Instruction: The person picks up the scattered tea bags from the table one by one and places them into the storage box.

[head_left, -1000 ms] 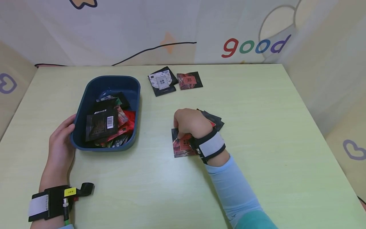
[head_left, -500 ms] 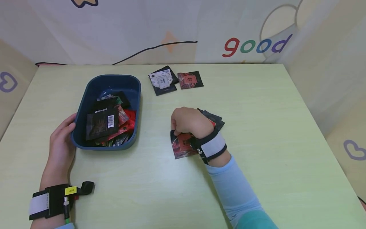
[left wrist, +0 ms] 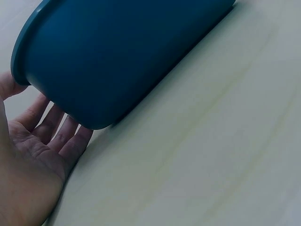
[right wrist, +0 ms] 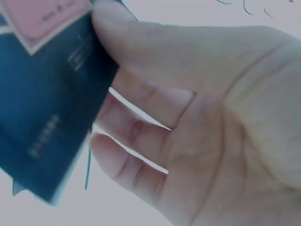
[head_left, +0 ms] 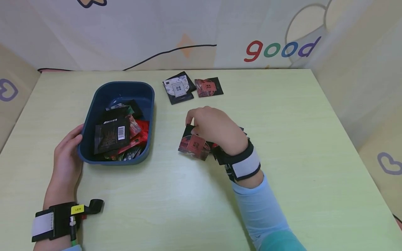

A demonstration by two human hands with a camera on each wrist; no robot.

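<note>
My right hand pinches a black sachet with a red printed front between thumb and fingers, tilted above the table. In the right wrist view the thumb lies across the edge of that sachet, with the other fingers behind. Other dark sachets lie partly hidden under the right hand and wrist. My left hand rests against the left side of a blue plastic bin. Seen from the left wrist, its fingers touch the outer wall with the thumb near the rim.
Several black and red sachets lie jumbled in the bin. At the back of the pale table lie overlapping black sachets with a white front, beside a red and black sachet. A printed cloth hangs behind.
The right hand has lifted the red-fronted sachet off the table and moved it slightly away and to the left. My left hand and the bin have stayed put.
</note>
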